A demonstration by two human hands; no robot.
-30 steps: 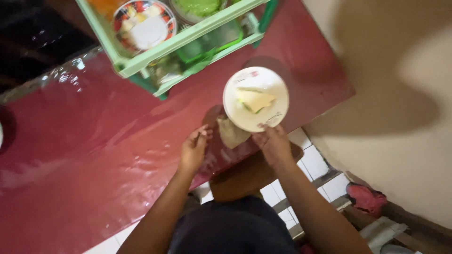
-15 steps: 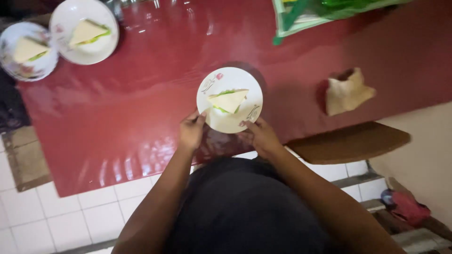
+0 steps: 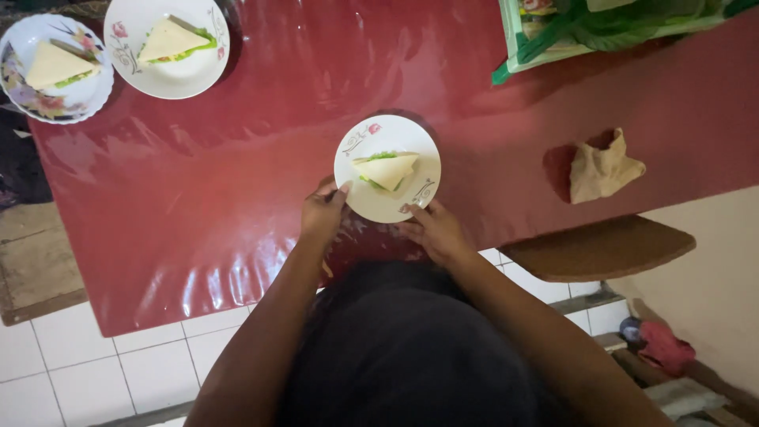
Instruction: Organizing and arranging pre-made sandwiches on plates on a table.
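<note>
A white plate (image 3: 399, 204) with a flower print carries a triangular sandwich (image 3: 387, 169) with green filling. It is over the red plastic-covered table (image 3: 237, 198). My left hand (image 3: 322, 213) grips its near-left rim and my right hand (image 3: 433, 229) grips its near-right rim. Two more plates rest at the table's far left: a white one (image 3: 168, 77) holding a sandwich (image 3: 172, 39), and a blue-flowered one (image 3: 41, 101) holding a sandwich (image 3: 54, 65).
A crumpled tan cloth (image 3: 602, 168) lies on the table to the right. A green plastic rack (image 3: 601, 32) stands at the far right corner. Below are white floor tiles (image 3: 95, 372), a brown wooden stool (image 3: 601, 249) and a pink rag (image 3: 662, 345).
One second ago only my right hand held the plate near the green rack and the cloth. Both hands now hold it left of the cloth, and the two other plates came into view.
</note>
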